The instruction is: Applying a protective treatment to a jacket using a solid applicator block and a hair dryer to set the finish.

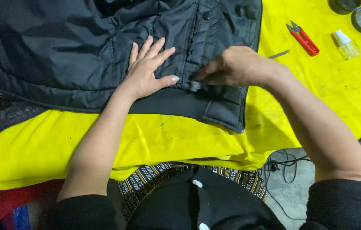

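Both hands work the black jacket point(103, 55): left hand point(148, 70) flat, open, steadying; right hand point(231, 67) pinching the snap fastener point(195, 86), best kept square.

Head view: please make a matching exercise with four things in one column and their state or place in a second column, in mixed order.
1. left hand
2. right hand
3. red thread snips
4. small clear bottle

a. lying on its side on the yellow cloth
b. flat on the black jacket
c. pinching a small silver snap
d. beside a thin metal tool

Pairs: 1-b, 2-c, 3-d, 4-a
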